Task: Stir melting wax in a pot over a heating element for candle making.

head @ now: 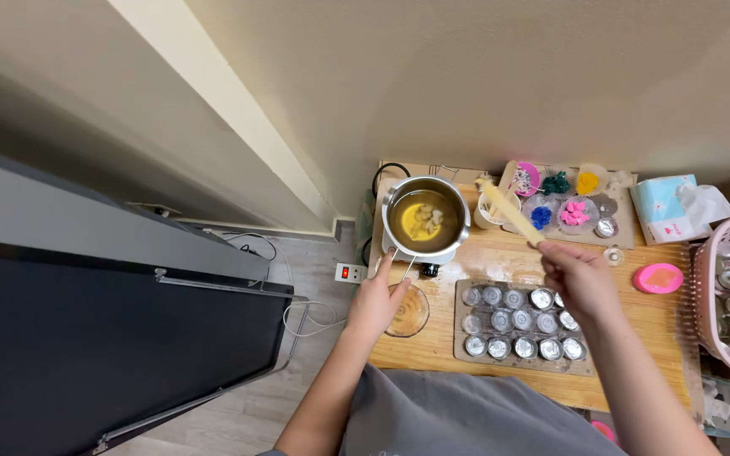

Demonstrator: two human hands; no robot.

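A board (524,359) of small foil cups (523,322) is seen nearest, on the wooden table (652,325). Just left of it, a glass bowl (408,311) is touched by the left hand (375,302), whose fingers are closed around the pot's thin handle (408,267). A pale stick (510,212) is pinched in the closed right hand (579,276) and angled toward the pot (425,219). Yellow liquid with pale lumps is held in the pot, farther back by the wall.

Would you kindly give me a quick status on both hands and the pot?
Left hand grips the pot handle. Right hand holds a pale stick, tip raised beside the pot. Yellow liquid with lumps inside. Nothing between stick and pot.
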